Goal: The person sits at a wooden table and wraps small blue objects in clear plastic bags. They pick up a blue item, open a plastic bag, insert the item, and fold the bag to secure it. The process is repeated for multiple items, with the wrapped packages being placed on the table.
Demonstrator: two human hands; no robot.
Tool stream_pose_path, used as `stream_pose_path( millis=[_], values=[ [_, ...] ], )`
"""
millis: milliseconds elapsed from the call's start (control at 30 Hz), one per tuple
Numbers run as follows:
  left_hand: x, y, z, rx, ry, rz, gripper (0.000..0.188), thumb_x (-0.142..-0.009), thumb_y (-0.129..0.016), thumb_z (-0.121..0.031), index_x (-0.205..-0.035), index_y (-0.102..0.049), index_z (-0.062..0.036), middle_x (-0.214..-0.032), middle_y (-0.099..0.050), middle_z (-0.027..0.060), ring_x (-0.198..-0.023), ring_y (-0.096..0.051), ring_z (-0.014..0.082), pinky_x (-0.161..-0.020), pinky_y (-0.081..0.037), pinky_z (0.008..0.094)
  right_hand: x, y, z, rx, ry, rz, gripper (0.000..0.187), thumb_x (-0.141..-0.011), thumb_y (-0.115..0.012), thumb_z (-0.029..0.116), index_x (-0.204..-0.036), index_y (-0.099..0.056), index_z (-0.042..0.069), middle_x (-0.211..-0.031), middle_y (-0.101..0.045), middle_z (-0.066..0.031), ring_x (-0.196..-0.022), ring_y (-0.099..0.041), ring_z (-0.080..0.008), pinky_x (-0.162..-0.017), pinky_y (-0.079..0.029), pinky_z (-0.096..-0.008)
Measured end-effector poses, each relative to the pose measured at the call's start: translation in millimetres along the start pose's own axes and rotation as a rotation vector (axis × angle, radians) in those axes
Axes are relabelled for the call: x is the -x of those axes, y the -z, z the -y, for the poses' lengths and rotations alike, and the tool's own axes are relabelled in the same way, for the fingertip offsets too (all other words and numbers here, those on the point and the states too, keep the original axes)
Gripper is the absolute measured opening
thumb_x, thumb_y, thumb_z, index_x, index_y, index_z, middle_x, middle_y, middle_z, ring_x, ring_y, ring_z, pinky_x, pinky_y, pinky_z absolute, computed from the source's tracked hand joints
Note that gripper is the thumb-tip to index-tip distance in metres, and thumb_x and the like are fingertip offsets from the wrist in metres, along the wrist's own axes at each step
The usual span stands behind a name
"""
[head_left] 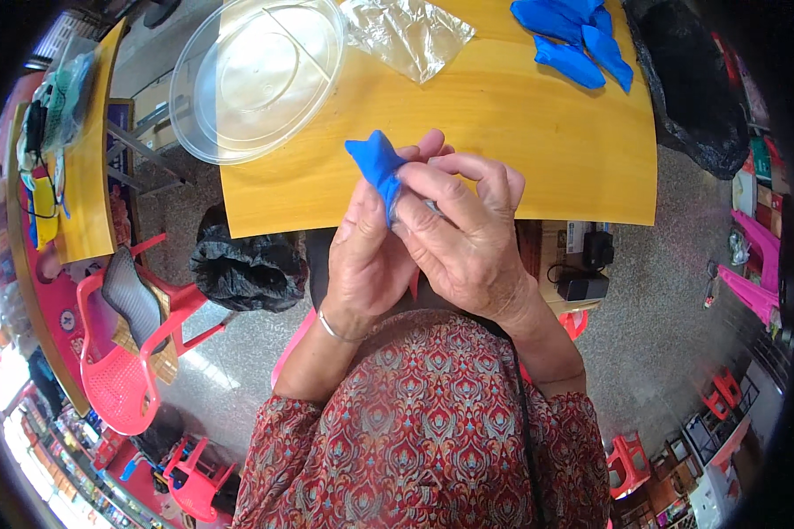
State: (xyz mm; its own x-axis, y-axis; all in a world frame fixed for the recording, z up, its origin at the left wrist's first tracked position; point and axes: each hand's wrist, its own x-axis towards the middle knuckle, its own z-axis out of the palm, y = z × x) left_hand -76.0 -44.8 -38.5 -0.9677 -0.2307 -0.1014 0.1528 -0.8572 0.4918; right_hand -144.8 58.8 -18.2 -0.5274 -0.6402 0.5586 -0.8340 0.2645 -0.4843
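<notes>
Blue pointed piece (375, 161) sits pinched in the grip of left hand (360, 256) and right hand (468, 229); clear tub (194, 110), ten o'clock.

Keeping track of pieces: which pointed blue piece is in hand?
The two-tipped blue piece held between left hand and right hand; the other blue pieces lie clustered far right on the yellow wood-grain table.

No text, label, number or sign is legible. A small round pale emblem (67, 319) stands on the pink surface (53, 282) at the left; its details are too small to resolve. White and blue marking shows on a carton (552, 251) beneath the bench (582, 167), likewise unreadable. Shelved packages (57, 467) at the lower left rim appear as blurred patches of colour.
</notes>
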Motion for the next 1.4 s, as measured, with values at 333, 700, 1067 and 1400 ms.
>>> stream_pose_path(
  millis=[333,700,1067,1400],
  values=[
    [3.2,1.2,-7.2,0.013,0.2,-0.029,0.051,-0.097,-0.053,-0.031,-0.135,-0.04,0.0,-0.135,-0.047,0.0186,-0.124,-0.05,0.0301,-0.105,-0.042,0.043,-1.3,17.0,-8.3,-0.14,-0.148,0.197,0.056,-0.085,-0.059,0.054,-0.111,-0.066,0.005,-0.142,-0.037,-0.0209,-0.122,-0.04,-0.036,-0.103,-0.028,-0.0473],
    [1.6,12.1,-4.0,-0.097,0.261,-0.276,0.035,-0.097,-0.055,-0.03,-0.119,-0.053,-0.0022,-0.102,-0.063,0.009,-0.091,-0.064,0.0193,-0.079,-0.055,0.0344,5.0,-3.6,-29.3,-0.336,-0.255,0.31,0.045,-0.095,-0.052,0.039,-0.107,-0.065,-0.003,-0.145,-0.034,-0.023,-0.122,-0.043,-0.0337,-0.099,-0.036,-0.0429],
    [11.1,11.7,-10.5,0.0,0.343,-0.173,0.034,-0.096,-0.057,-0.027,-0.117,-0.054,-0.0013,-0.092,-0.065,0.012,-0.074,-0.068,0.0232,-0.056,-0.058,0.033,19.4,16.6,-39.6,-1.514,-0.792,0.362,0.029,-0.094,-0.056,0.005,-0.118,-0.059,-0.009,-0.132,-0.047,-0.0115,-0.096,-0.06,-0.0151,-0.08,-0.051,-0.0262],
    [23.1,-7.7,-9.4,-0.333,0.236,-0.199,0.037,-0.098,-0.054,-0.021,-0.127,-0.05,0.0004,-0.108,-0.062,0.0073,-0.097,-0.062,0.018,-0.079,-0.056,0.0371,20.3,12.3,-24.4,-0.541,-0.36,0.202,0.028,-0.081,-0.068,0.006,-0.109,-0.068,0.005,-0.111,-0.059,-0.0117,-0.104,-0.058,-0.0261,-0.082,-0.049,-0.032]
  ],
)
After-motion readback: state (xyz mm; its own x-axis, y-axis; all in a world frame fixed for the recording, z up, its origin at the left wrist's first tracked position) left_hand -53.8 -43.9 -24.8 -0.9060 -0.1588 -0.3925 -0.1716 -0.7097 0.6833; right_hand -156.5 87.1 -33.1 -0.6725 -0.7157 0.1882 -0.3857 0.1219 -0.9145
